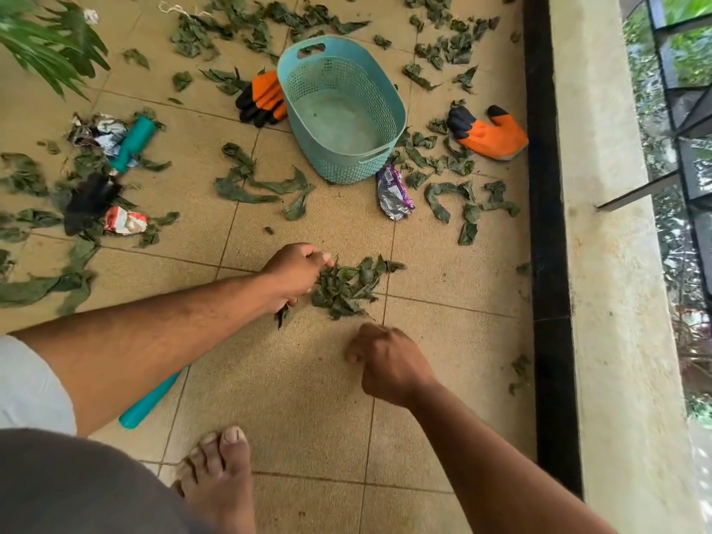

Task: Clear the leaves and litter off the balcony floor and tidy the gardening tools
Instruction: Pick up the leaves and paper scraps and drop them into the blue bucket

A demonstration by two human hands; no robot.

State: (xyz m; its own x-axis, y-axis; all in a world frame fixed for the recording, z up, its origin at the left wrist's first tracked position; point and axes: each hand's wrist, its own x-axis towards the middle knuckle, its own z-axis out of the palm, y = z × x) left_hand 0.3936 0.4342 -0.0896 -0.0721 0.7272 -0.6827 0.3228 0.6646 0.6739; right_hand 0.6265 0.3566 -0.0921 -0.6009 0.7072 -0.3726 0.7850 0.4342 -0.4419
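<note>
Leaves [348, 285], wilted and dark green, lie gathered in a small pile on the tiled balcony floor [293, 387], near the person and just right of the left hand [294, 275]. That hand's fingers [321, 260] are curled at the pile's left edge, apparently pinching a few leaves. The right hand [389, 362], nearer and just apart from the pile, is loosely fisted; whether it holds anything cannot be told. The leaves look light, limp and easily scattered, so scooping from both sides should serve better than plucking. Farther off stands an empty teal basket [341, 109], flanked by orange gloves [491, 133], with a crumpled wrapper [393, 192] beside it.
</note>
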